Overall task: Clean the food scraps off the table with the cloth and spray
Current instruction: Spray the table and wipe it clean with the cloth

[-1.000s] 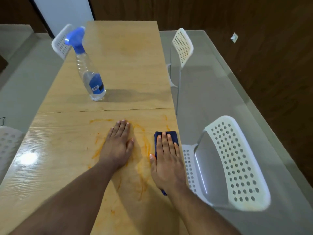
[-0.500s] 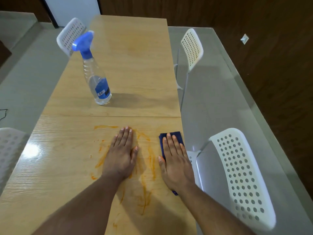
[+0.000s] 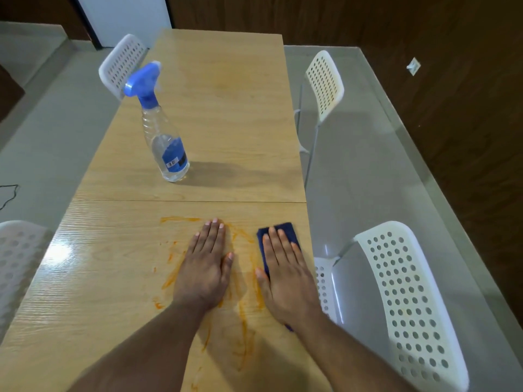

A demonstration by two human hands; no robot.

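Orange smears of food (image 3: 172, 274) streak the near half of the wooden table (image 3: 107, 278). My left hand (image 3: 205, 267) lies flat, palm down, on the smeared patch with straight fingers. Flat on a dark blue cloth (image 3: 288, 232) near the table's right edge lies my right hand (image 3: 285, 278); it covers most of the cloth, whose far end shows past the fingertips. A clear spray bottle (image 3: 167, 145) with a blue trigger head stands upright on the far half of the table, beyond both hands.
A white perforated chair (image 3: 404, 301) stands close to the table's right edge beside my right arm. Another white chair (image 3: 325, 83) is further along that side. More white chairs stand at the far left (image 3: 121, 63) and near left (image 3: 17, 256).
Both hands stay flat in the same places on the table and cloth. The view has shifted slightly, so everything sits a little further right in the frame.
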